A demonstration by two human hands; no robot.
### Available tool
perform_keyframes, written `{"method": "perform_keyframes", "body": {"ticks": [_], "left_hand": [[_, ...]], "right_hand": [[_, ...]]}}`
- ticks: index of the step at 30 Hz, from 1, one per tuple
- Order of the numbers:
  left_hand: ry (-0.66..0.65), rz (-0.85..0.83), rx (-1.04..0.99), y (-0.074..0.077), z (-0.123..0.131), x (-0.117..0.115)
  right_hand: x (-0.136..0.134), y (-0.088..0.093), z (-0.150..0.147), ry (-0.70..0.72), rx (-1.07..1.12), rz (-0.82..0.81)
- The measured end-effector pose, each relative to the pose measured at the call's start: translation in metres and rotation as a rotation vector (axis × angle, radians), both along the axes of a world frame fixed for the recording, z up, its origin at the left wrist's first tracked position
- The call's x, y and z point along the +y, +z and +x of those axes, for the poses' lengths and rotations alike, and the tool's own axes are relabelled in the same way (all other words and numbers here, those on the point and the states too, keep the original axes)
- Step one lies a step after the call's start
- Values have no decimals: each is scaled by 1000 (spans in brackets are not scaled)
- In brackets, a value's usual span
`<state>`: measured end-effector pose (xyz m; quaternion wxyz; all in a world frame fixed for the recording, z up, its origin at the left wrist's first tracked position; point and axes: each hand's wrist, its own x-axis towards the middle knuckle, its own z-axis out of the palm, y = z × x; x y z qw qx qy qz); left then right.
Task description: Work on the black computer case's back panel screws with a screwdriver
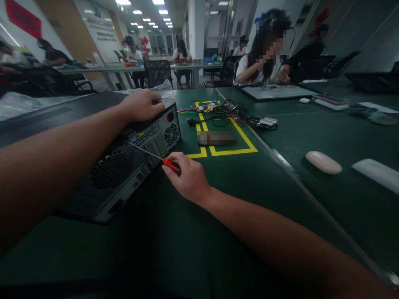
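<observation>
A black desktop computer case lies on its side on the green table, rear panel with fan grilles facing me. My left hand rests closed on the case's top rear edge, fingers curled over it. My right hand is wrapped round the orange handle of a screwdriver. Its thin metal shaft runs up and left to the rear panel, with the tip against the panel near the slot covers.
A tangle of cables and connectors lies inside a yellow taped rectangle behind the case. A white mouse and a white keyboard edge sit at the right. A seated person works across the table; other people sit at far desks.
</observation>
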<state>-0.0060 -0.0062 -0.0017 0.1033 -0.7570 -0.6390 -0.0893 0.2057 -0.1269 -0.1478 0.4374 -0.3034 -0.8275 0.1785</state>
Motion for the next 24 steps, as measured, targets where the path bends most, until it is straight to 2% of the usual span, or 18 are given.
{"method": "perform_keyframes", "body": {"ticks": [10,24], "left_hand": [[-16,-3,15,0,-1,1],[-21,-4,20,0,-1,2]], "right_hand": [[-1,-1,-1,-23,-4,1],[-3,2,-1,15,38,-38]]}}
